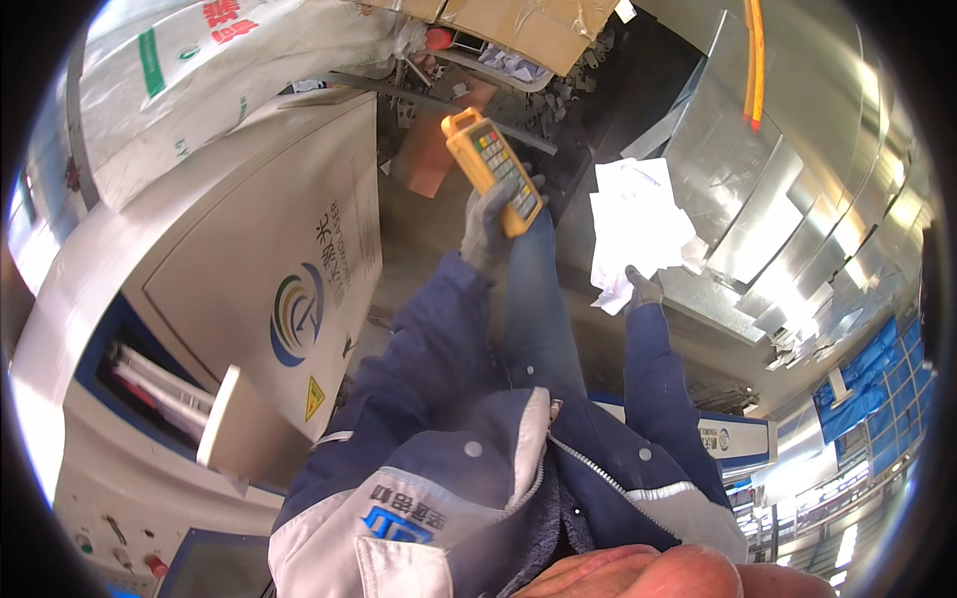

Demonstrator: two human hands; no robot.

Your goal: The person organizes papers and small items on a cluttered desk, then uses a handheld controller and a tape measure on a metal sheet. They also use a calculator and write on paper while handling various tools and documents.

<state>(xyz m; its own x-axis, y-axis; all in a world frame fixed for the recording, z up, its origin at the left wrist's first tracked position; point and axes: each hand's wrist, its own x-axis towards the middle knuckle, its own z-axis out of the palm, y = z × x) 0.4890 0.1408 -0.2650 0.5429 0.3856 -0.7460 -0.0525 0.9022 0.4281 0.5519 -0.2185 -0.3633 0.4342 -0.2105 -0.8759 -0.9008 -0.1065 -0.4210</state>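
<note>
My left hand [488, 221], in a grey glove, is closed round a yellow handheld remote control [493, 169] with rows of buttons on its face. The remote tilts up and to the left, with a loop at its upper end. On the right, my gloved right hand [644, 290] pinches the lower edge of several white paper sheets [638, 224], its thumb lying on top. The sheets overlap unevenly and look overexposed, with faint marks near the upper edge.
A white machine cabinet [249, 259] with an open door stands at my left, a control panel [120, 538] below it. Stacked shiny metal sheets [788, 199] lie at right. Ahead are a cardboard box [528, 28], metal scraps [543, 108], a copper-coloured plate [431, 154] and a large white sack [229, 70].
</note>
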